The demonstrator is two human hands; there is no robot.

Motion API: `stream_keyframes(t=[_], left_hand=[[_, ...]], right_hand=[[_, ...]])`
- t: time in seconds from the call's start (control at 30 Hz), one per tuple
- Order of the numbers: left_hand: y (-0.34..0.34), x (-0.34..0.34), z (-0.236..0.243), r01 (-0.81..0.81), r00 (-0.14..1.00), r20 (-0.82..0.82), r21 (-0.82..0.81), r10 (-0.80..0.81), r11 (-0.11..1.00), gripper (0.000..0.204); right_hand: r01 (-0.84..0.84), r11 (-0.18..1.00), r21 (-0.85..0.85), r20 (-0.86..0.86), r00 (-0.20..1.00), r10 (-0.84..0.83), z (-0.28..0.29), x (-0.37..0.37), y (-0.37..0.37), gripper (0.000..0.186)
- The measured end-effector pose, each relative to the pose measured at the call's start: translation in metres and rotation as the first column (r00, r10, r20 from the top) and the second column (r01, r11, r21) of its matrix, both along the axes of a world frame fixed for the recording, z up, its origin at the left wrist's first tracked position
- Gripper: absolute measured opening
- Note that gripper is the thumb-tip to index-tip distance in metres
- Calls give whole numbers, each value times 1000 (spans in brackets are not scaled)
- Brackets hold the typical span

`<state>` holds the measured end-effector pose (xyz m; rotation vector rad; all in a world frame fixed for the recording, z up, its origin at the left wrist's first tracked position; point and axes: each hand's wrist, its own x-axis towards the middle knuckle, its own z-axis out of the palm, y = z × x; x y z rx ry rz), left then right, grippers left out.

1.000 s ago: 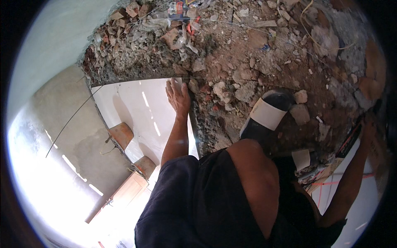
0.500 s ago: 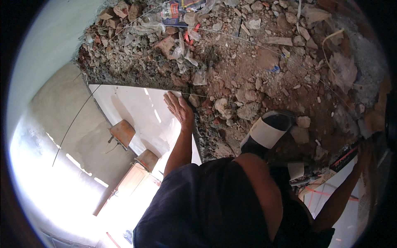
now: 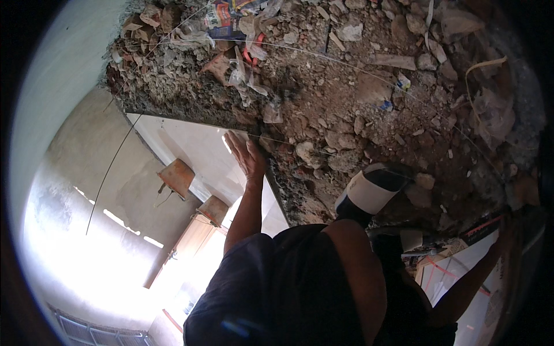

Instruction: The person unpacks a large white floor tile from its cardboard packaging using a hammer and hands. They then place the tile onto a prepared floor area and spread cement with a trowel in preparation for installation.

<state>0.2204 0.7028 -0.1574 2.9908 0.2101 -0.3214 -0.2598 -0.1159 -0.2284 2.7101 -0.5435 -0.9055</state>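
Observation:
My left hand (image 3: 247, 154) lies flat, fingers stretched out, on the corner of a large glossy white tile (image 3: 193, 138) at floor level. Nothing is gripped in it. The tile's far edge meets rough rubble and mortar. Over at the far right, my right hand (image 3: 508, 233) reaches to the top of a dark-edged cardboard box (image 3: 483, 229). Dimness and the picture's rim hide its fingers. A foot in a black and white sandal (image 3: 372, 189) stands on the rubble between the hands.
Broken stone and dirt (image 3: 323, 86) spread ahead, with a plastic bag (image 3: 222, 20) and a thin string (image 3: 323, 55) across them. Two rusty brown boxy objects, one a bit farther away (image 3: 176, 177) and one nearer (image 3: 212, 210), rest by the tile. A pale wall (image 3: 63, 92) rises at left.
The whole view has shifted slightly. My left hand stays on the tile's corner, its fingers turned a little. My right hand is still by the box.

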Motion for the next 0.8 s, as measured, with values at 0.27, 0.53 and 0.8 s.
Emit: stream_keyframes(t=[0.27, 0.53, 0.8], left_hand=[[7, -5, -2, -8, 999, -34, 43, 9, 999, 68], [-11, 20, -16, 188, 962, 206, -16, -180, 982, 56], [-423, 66, 68, 711, 426, 204, -678, -881, 187, 42]], right_hand=[[65, 998, -5, -32, 997, -66, 1, 2, 2, 37], [319, 945, -71, -1, 947, -320, 27, 72, 71, 32], [839, 544, -6, 376, 506, -776, 44, 167, 134, 26]])
